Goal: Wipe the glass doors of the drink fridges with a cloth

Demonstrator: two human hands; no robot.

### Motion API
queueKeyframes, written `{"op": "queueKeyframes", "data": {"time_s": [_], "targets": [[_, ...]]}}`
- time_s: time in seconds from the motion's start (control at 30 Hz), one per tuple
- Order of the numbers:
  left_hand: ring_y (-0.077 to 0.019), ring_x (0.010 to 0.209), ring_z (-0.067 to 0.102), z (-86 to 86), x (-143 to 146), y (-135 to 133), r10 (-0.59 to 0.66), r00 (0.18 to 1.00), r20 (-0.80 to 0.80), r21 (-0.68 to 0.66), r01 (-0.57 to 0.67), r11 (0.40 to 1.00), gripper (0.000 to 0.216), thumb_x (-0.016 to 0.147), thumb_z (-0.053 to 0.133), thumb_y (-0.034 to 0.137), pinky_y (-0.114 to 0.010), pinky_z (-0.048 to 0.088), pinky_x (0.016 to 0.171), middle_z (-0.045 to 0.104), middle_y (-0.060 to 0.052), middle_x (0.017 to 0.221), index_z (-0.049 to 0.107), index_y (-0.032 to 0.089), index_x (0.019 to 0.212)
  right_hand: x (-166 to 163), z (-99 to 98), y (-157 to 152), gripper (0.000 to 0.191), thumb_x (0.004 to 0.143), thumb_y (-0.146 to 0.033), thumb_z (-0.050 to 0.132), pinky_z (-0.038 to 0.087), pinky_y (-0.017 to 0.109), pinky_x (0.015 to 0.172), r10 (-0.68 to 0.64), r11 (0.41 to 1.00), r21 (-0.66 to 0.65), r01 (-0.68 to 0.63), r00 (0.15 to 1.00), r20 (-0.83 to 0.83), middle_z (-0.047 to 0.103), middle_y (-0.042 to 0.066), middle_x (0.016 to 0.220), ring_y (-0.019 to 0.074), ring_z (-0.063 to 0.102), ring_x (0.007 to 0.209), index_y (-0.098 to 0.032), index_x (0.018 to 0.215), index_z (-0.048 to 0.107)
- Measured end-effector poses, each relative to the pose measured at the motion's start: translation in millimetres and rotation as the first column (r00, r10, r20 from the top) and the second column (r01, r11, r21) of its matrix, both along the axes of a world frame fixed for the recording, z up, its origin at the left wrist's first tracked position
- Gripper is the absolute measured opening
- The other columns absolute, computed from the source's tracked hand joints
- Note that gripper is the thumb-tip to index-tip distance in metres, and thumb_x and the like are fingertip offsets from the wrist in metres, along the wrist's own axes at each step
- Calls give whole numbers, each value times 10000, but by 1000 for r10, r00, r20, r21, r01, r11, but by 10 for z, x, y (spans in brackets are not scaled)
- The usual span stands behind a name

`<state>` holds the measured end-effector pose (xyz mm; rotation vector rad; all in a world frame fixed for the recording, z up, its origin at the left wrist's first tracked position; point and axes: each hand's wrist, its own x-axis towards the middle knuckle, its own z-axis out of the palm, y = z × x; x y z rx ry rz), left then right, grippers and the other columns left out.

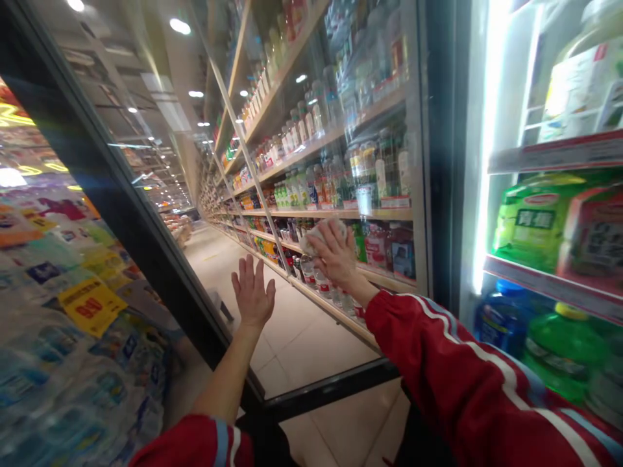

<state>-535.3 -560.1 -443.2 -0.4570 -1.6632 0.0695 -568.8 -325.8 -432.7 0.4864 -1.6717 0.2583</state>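
A black-framed glass door (296, 357) stands open in front of me. My right hand (335, 256) presses a crumpled white cloth (307, 244) against the pane, its fingers spread over the cloth. Lower and to the left, my left hand (254, 292) is raised flat at the glass with the fingers stretched out and nothing in them. Whether its palm touches the pane, I cannot tell. Shelves of bottles (296, 188) show in the glass, as a reflection or through it.
On the right, a lit cooler holds a green jug (530, 220) and a large green bottle (564, 350) on its shelves. Wrapped bottle packs (73, 383) are stacked at the left, under a yellow price sign (91, 306). The door's lower frame (331, 388) crosses above the tiled floor.
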Motion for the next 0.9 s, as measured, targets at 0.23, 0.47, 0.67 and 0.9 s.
{"op": "queueKeyframes", "data": {"time_s": [0.23,0.47,0.67,0.9], "targets": [[-208,1404,98,-22,-14,71,20,999,-43,32,-18,999,603,850,482,235,-413,66,1143,236,-158,1482,277,137,1409,-53,-92,391,456,866,-328,422,116,554,1088,-91,959,-267,93,996,21,260,117,1481,273,114,1397,-199,1302,456],[-210,1390,160,146,-32,609,-57,998,-18,-112,55,992,546,865,470,237,-435,80,1141,310,-163,1449,329,144,1385,8,-137,97,400,854,-348,472,118,534,1094,-13,999,-37,11,997,-72,396,86,1409,251,158,1388,-259,1241,520],[-208,1389,146,198,-173,875,-93,991,92,-129,104,986,515,886,445,293,-462,14,1144,346,-113,1437,342,209,1384,-72,-201,580,430,866,-322,433,117,550,1087,-101,975,-195,106,994,34,346,107,1439,272,185,1380,-229,1283,480],[-212,1391,126,168,-198,926,-98,990,102,-115,110,987,495,887,437,270,-479,8,1143,324,-117,1446,364,208,1372,-11,-262,481,422,873,-287,419,154,542,1085,-90,974,-206,93,996,26,331,128,1442,274,143,1392,-206,1284,475]]}}
